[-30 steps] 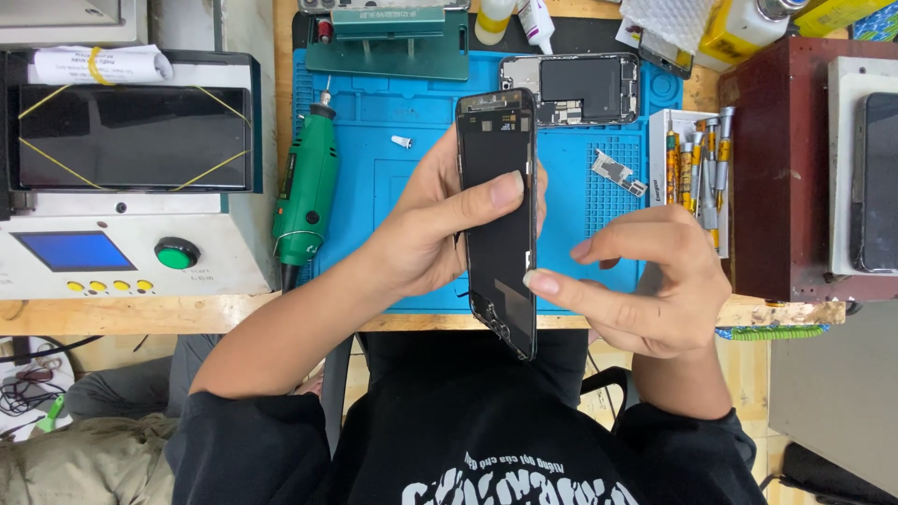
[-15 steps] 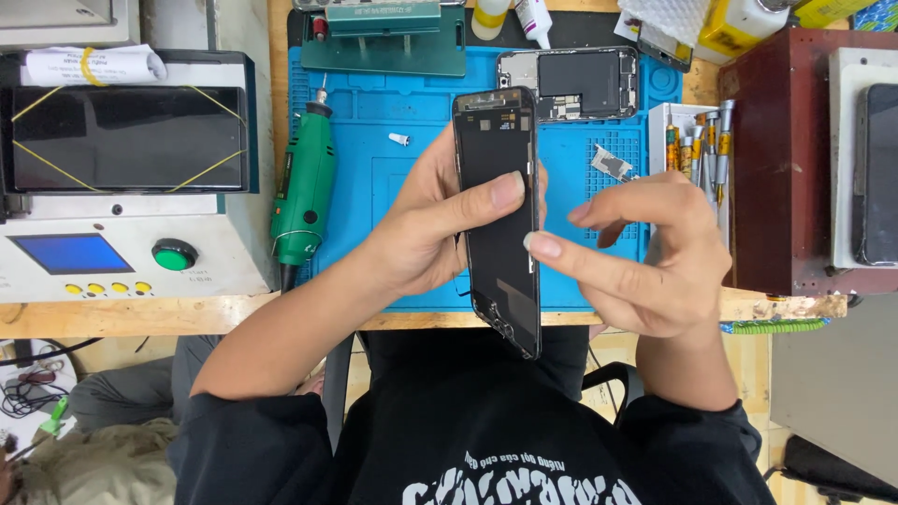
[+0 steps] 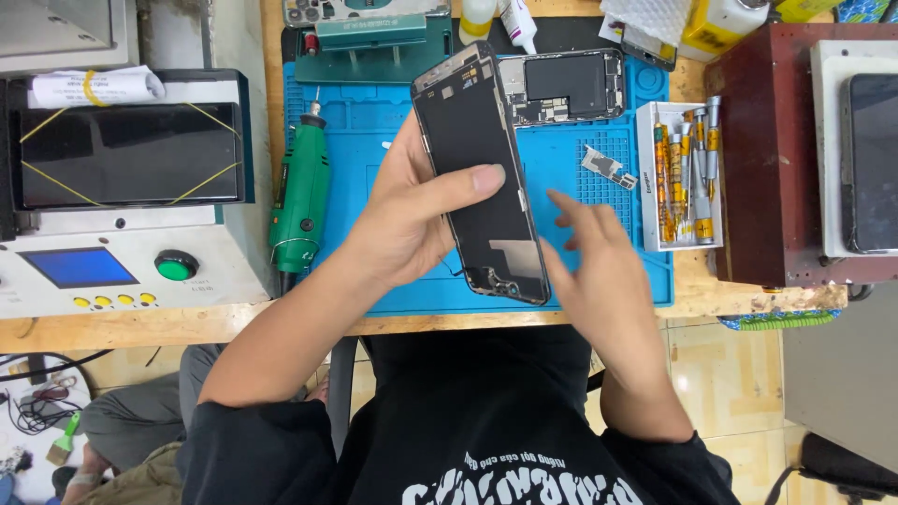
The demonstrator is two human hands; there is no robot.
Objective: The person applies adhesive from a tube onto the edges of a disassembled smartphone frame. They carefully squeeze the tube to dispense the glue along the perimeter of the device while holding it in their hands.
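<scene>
The left hand grasps a black rectangular phone screen panel, back side up, thumb pressed across its middle, holding it tilted above the blue silicone work mat. The right hand is released, fingers spread, just right of the panel's near end. A green rotary tool lies left; an opened phone body lies farther back

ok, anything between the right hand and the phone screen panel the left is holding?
Nothing visible. The left hand grips the screen panel with its thumb across the back. The right hand is beside the panel's lower right edge, fingers spread, over bare blue mat; contact can't be told.
</scene>
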